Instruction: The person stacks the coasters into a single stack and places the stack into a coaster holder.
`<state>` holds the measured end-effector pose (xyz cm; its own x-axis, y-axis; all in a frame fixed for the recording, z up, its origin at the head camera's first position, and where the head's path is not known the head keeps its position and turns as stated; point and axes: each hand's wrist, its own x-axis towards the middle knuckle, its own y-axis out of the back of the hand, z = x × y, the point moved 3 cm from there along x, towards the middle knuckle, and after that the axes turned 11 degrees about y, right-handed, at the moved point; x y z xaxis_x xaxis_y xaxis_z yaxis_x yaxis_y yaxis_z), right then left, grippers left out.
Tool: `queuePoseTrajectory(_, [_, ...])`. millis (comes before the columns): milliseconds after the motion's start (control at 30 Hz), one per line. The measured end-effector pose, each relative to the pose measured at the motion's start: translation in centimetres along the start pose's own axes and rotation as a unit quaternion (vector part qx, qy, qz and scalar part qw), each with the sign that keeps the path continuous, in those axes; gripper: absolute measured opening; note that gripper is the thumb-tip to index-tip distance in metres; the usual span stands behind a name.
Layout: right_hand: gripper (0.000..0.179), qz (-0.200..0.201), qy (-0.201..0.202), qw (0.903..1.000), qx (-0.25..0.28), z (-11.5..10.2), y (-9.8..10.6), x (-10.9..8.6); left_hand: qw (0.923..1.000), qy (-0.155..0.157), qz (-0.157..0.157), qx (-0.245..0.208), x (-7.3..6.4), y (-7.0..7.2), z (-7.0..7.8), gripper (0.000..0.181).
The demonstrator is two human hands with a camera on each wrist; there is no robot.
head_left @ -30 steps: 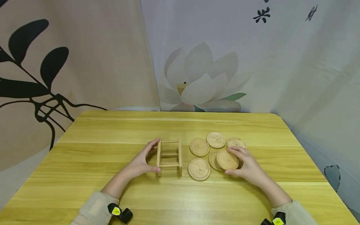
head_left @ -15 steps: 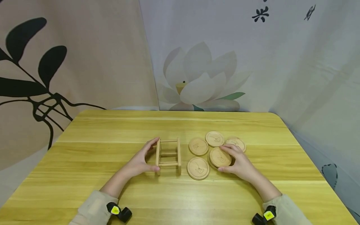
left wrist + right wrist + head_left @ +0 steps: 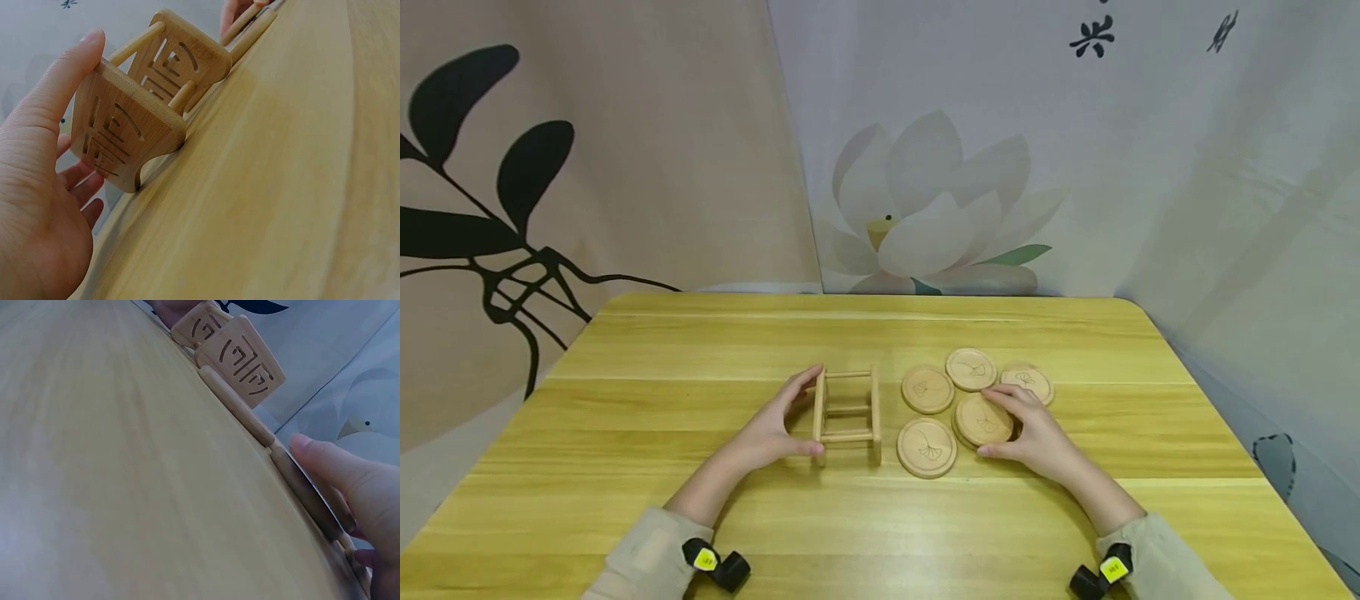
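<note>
My left hand [image 3: 771,433] grips the near-side panel of a small wooden coaster rack [image 3: 876,417]. In the left wrist view, the thumb lies on one edge of the cut-out panel [image 3: 119,125] and the fingers reach the opposite edge. With my right hand [image 3: 1037,437] I hold a round wooden coaster [image 3: 981,418] by its rim, thumb at the front and fingers at the back. It lies over another coaster [image 3: 958,435], which shows only as a thin edge at the left. The right wrist view shows the coasters nearly edge-on, so any gap between them cannot be told.
Several leaf-engraved coasters lie flat around the right hand: one at the front left [image 3: 927,448], one behind it [image 3: 928,390], one at the back [image 3: 972,369] and one at the back right [image 3: 1028,382]. The wooden table [image 3: 737,333] ends at a printed curtain [image 3: 715,167].
My right hand has moved left with its coaster, which now covers most of the coaster beneath. The left hand keeps its hold on the rack. The head view has shifted slightly.
</note>
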<state>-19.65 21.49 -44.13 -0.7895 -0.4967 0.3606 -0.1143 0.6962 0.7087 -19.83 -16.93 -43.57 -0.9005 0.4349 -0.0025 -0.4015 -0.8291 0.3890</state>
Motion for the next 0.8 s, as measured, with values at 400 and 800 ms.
queuePoseTrajectory(400, [0.087,-0.004,0.003,0.9999,-0.014,0.15,-0.27,0.01,0.9999,0.011,0.002,0.002,0.02,0.08,-0.09,0.108])
queuePoseTrajectory(800, [0.089,-0.004,0.012,0.9997,-0.020,-0.01,-0.25,-0.05,1.0000,-0.001,0.002,-0.002,0.03,0.02,-0.01,0.109])
